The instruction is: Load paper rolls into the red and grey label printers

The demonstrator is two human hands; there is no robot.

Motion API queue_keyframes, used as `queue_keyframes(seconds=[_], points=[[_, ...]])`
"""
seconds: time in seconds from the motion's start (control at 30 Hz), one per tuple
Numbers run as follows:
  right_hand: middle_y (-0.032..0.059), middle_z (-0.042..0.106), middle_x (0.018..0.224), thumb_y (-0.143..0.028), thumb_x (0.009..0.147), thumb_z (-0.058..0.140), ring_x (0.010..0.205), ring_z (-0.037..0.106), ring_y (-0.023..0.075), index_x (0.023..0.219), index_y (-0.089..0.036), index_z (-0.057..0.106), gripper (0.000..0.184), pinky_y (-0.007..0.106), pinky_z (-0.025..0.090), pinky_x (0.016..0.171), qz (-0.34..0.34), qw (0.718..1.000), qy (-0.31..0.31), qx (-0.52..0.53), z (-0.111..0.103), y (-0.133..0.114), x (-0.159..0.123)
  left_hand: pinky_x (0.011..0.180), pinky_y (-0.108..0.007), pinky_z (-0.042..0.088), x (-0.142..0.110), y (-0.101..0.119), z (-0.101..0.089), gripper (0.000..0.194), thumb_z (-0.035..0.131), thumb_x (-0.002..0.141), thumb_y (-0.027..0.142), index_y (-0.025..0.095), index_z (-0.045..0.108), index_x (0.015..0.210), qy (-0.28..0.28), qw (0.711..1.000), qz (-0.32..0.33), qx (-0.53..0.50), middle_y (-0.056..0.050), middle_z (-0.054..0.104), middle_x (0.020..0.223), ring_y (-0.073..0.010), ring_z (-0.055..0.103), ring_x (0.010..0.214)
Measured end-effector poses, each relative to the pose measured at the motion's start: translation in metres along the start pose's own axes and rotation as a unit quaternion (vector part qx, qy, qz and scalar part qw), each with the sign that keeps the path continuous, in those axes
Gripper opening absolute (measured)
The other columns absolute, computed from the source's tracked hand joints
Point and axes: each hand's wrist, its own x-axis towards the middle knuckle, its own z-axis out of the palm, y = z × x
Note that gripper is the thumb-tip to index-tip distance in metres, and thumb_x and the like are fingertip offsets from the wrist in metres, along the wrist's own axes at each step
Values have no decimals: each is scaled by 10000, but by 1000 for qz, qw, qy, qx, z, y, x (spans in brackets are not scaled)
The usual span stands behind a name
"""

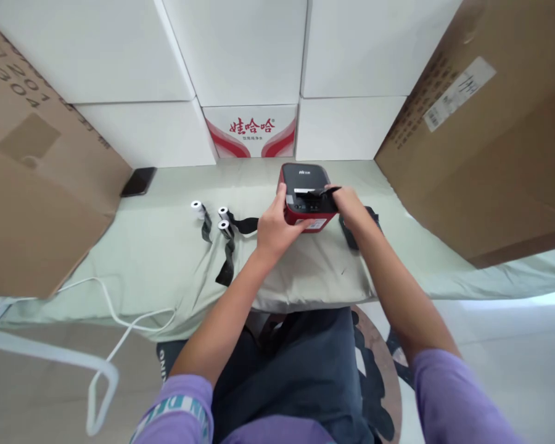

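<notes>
A small receipt printer [305,176] with a black top and red sides stands on the cloth-covered table. Wrapped round its left and front sides, my left hand [277,229] grips it. At the printer's right front, my right hand [348,205] pinches a black strip [322,193] that reaches to the slot in the top. To the left lie three small rolls with black tails: one roll [197,208] apart, another roll [223,213] and a nearer roll [224,227] close together. Partly hidden behind my right forearm is a flat black object [350,237].
A dark phone [139,182] lies beside the left cardboard box [41,160]. Another cardboard box [499,142] stands at the right, and white boxes [240,55] line the back. A white cable [115,314] trails over the table's front left edge, near a white bar [41,349].
</notes>
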Motion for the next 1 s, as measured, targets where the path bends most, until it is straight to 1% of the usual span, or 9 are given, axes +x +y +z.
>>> queue_keyframes(seconds=[0.13,0.3,0.47,0.6,0.67,0.77,0.8,0.9,1.0], points=[[29,754,771,-466,819,722,886,728,250,852,-199,759,272,370,613,787,37,997,66,15,-39,-12,42,1130,-429,540,51,21,41,1043,867,806,529,229,340,1655,-14,999,24,-33,-145,564,1588,-344,622,1387],[90,785,908,-459,887,682,902,749,239,983,-143,773,343,407,608,866,85,988,130,21,-72,-2,83,1148,-435,521,98,27,103,1034,911,766,436,183,397,1627,-54,996,29,-72,-168,556,1590,-348,620,1390],[82,781,896,-440,904,676,872,723,213,957,-130,738,320,395,589,863,131,981,137,-33,-76,13,98,1129,-473,529,102,20,138,1031,909,769,402,207,384,1634,-67,992,-5,-108,-177,565,1580,-346,638,1372],[76,762,864,-338,901,644,842,699,202,889,-151,702,196,425,569,914,158,978,130,-32,-78,20,100,1153,-497,513,94,15,142,1006,899,783,374,199,380,1627,-76,990,-38,-116,-189,571,1572,-346,621,1393],[75,772,916,-356,909,611,898,717,224,888,-190,698,188,446,571,952,160,980,115,-15,-88,26,89,1167,-513,506,81,17,136,959,846,833,324,227,341,1643,-80,990,-44,-112,-171,551,1594,-340,584,1435],[75,794,1057,-470,900,593,1100,729,272,957,-255,715,254,489,553,1066,143,983,111,39,-113,46,48,1254,-547,419,42,25,122,883,727,897,225,226,291,1665,-79,994,-25,-70,-161,405,1698,-335,361,1601],[80,795,1099,-500,879,611,1172,715,283,981,-263,721,281,502,529,1116,138,981,125,55,-120,53,29,1278,-557,385,26,29,118,863,693,905,208,209,287,1668,-100,993,-11,-54,-158,369,1717,-332,286,1632],[83,788,1192,-573,832,631,1292,673,300,1010,-269,734,368,506,496,1183,137,972,149,123,-126,70,-29,1303,-577,339,-18,41,111,784,617,910,172,225,359,1648,-251,967,31,-32,-123,429,1689,-309,366,1600],[53,786,1217,-583,806,669,1318,663,306,1043,-275,744,396,490,535,1156,115,967,139,180,-104,66,-69,1320,-579,301,-39,46,103,791,551,898,124,210,348,1658,-312,949,41,-28,-115,427,1684,-280,422,1573]])
